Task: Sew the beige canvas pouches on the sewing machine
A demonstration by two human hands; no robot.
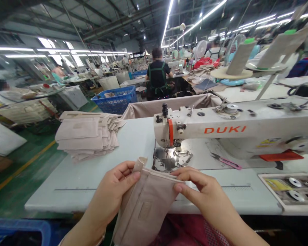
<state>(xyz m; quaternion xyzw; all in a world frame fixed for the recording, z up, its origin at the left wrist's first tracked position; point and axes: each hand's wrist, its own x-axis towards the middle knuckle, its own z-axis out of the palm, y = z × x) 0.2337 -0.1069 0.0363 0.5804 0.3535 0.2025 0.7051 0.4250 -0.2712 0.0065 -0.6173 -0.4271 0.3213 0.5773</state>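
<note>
Cloth pieces (87, 135) lie stacked toward the far left corner of the sewing table (74, 177). At its near edge my left hand (113, 191) pinches the top hem of a beige fabric panel (146, 205), which hangs over the edge. My right hand (202, 191) pinches the hem's other end. Behind stands the sewing machine (220, 130), with pink snips (227, 161) just beside its base and a bobbin tray (272, 177) at the near right corner.

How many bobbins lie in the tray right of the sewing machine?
2: one bobbin in the middle of the tray, the other just below it; more may be hidden off-frame.
</note>
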